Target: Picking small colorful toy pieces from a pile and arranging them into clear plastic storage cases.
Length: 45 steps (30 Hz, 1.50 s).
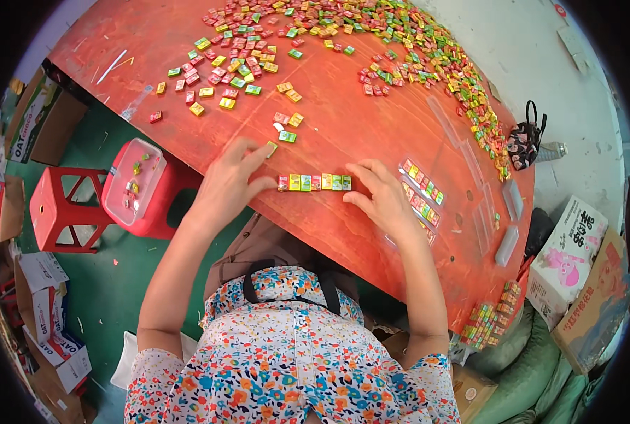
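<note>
A straight row of small coloured boxes (316, 183), red, yellow and green, lies on the red table between my hands. My left hand (229, 180) is at the row's left end with thumb and forefinger spread apart. Its forefinger tip is at a loose green-yellow box (271, 149), seemingly touching it. At the right end, my right hand (384, 196) has its thumb and forefinger curved apart around the last box; whether they touch it is hard to see. Just beyond the row are a green box (287, 136), a yellow box (296, 119) and a small white piece (279, 127).
Many loose boxes (244, 60) spread across the table's far side. Clear plastic trays (421, 194) holding boxes are right of my right hand. Stacked boxes (492, 316) stand at the right table edge. Left are a red stool (67, 208) and a clear plastic tub (137, 185).
</note>
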Available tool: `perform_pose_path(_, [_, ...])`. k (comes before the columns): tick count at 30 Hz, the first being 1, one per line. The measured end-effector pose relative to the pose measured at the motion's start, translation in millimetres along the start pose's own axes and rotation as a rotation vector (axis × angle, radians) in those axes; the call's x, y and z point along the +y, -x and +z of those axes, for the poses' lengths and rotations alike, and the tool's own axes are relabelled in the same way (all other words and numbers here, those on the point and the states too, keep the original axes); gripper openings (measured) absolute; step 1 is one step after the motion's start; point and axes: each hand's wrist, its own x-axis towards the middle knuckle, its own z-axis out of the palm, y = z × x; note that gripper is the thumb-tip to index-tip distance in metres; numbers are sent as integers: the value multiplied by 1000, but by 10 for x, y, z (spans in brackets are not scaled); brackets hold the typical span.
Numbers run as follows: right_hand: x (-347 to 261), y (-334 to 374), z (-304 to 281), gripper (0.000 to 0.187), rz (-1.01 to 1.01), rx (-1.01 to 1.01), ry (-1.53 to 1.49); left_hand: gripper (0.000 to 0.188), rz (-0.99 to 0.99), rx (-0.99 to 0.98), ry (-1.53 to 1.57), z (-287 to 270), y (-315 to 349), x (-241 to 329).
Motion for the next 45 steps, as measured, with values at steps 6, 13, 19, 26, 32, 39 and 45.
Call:
perform_pose_path(6, [5,-66,184,43,-104,-29,11,41,-9,-91,59,255,46,190])
perform_pose_path(13, [-72,87,337,31,-163,176,139,26,-14,-168,91,343,-25,258])
perform_pose_path(19, [131,657,-122,31,-29,332,188,25,259,-176,189,747,-377,700])
perform_pose_path(26, [359,1450,-342,33,248,332,173,21,444,-299,235,1285,-406,1269])
perform_pose_path(32, [517,1750,-234,36,289,356,145,32,521,-376,179,1473,-271,1394])
perform_pose_path(39, [549,1910,-116,39,237,492,202,57,656,-230,113,1389,-182,1214])
perform_pose_path(45, [452,1901,-20,61,213,457,259,93,737,-370,-14,1460,-134,1299])
